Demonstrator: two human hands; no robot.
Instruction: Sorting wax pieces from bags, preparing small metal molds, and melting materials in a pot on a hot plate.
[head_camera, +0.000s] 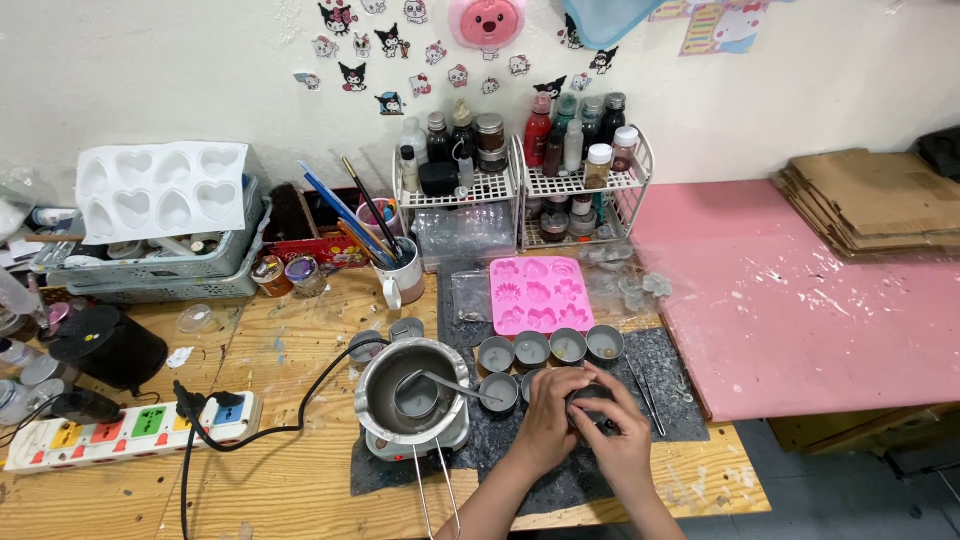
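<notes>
Seen from above, two bare hands meet at the near edge of a wooden table (300, 480), both closed around a small round tin (592, 400) that rests on a dark mat (670, 385). The left hand (548, 420) covers the tin's near side and the right hand (622, 445) wraps it from the right, so only part of its rim shows and its contents cannot be made out. Both forearms are cut off by the bottom edge. Just left of the hands a metal pot (412, 395) sits on a small heater, a spoon (450, 385) lying across it and wire handles reaching toward the viewer. A row of similar tins (550, 348) stands just beyond the hands, then a pink flower mould (541, 293). Far left lie a power strip (130, 428) and a black cable (300, 400). At the wall stand a white bottle rack (525, 190), a mug of brushes (398, 270), a white heart mould (160, 190) and, far right, stacked cardboard (870, 200) on a pink board (800, 310).
</notes>
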